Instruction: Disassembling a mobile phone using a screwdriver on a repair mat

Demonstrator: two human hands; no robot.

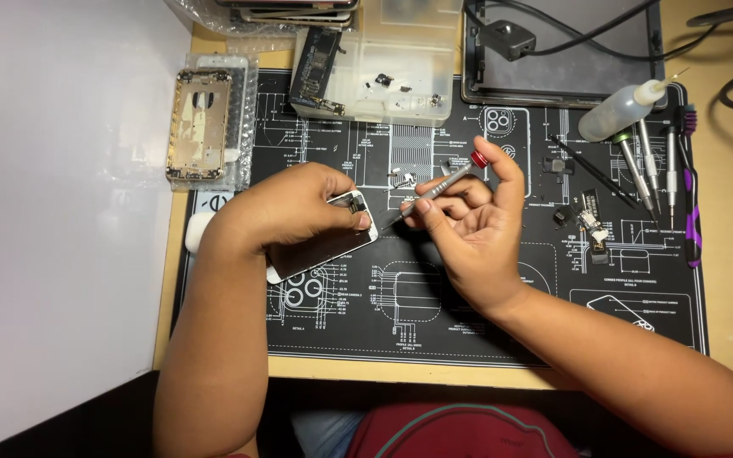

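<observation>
So the left hand (299, 208) was clamped over a white phone screen assembly (324, 246), fingers curled down on its top end, tilting it up off the black repair mat (468, 322). The right hand (468, 229) was pinching a slim precision screwdriver (434, 191) between thumb and fingertips, index finger capping the red end, tip touching right at the top edge of the panel beside the left fingers.

Risky bits as I saw them: the panel was only held by one end, up in the air, so any push from the driver could've flexed it or let it slide out of the grip. The tip was also very close to the left fingertips, so a slip meant a poke, or a gouge on the panel. A couple of tiny loose metal parts (402, 178) sat on the mat just behind the hands, easy to flick away with a wrist.

Other stuff around: a gold phone housing (199, 125) on bubble wrap to the left, a clear parts box (400, 59) at the back, a squeeze bottle (625, 110) and spare drivers (646, 170) to the right on the worktop (731, 280).
</observation>
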